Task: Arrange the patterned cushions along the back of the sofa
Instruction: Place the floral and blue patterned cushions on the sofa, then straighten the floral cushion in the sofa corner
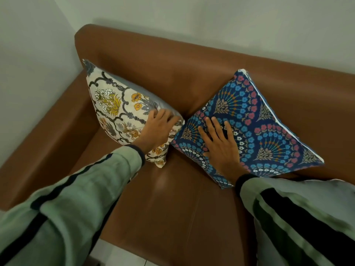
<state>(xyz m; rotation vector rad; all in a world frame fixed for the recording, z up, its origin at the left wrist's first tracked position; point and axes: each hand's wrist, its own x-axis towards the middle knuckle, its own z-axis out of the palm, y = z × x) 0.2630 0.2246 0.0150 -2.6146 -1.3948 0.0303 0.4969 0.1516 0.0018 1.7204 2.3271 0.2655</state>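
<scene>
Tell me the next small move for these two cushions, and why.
Probably tip the blue cushion up against the sofa back. The right hand lies flat on it and it slopes low, while the cream cushion, gripped by the left hand, stands nearly upright.

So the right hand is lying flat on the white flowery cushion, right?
Not quite. In the head view, the right hand is lying flat on the dark blue floral cushion. The white flowery cushion is the one under the left hand.
</scene>
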